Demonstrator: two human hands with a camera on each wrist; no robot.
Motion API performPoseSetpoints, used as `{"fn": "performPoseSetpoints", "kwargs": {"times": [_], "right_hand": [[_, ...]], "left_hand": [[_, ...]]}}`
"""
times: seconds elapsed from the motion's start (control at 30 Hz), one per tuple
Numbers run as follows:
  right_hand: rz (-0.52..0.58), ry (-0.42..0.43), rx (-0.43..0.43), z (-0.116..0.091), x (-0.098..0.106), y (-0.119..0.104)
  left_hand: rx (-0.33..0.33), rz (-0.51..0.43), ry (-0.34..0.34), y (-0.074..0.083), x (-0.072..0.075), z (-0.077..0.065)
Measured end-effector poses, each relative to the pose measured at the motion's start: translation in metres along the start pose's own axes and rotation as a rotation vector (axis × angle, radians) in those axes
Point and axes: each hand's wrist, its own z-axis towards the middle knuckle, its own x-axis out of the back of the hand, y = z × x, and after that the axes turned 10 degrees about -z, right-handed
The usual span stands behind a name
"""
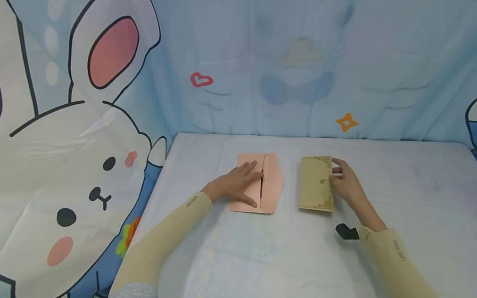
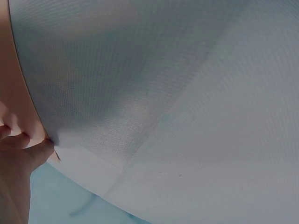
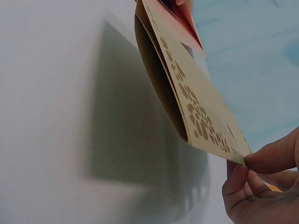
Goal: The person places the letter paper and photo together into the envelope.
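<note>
A pink envelope [image 1: 271, 185] with its pointed flap opened out to the right lies on the white-covered table. My left hand [image 1: 241, 182] rests on the envelope with its fingers spread, left of the dark slit of its opening. To the right, my right hand [image 1: 346, 180] pinches the right edge of a tan folded card [image 1: 314, 183] with brown floral cutouts. In the right wrist view the card [image 3: 201, 102] is raised over the table, casting a shadow, its layers parted at one edge. The left wrist view shows fingers on the pink paper [image 2: 18, 88] at the left border.
The table [image 1: 254, 264] is covered in a pale cloth. Behind it hangs a blue curtain [image 1: 240, 35] with a heart and a star print, and a large printed rabbit [image 1: 92, 164] fills the left side. A black strap end [image 1: 347, 232] juts from my right sleeve.
</note>
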Motion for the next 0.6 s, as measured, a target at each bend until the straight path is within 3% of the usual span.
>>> {"fn": "performPoseSetpoints", "kwargs": {"times": [0.6], "right_hand": [[0.056, -0.051, 0.005, 0.009, -0.031, -0.032]], "left_hand": [[0.001, 0.02, -0.005, -0.002, -0.001, 0.002]]}}
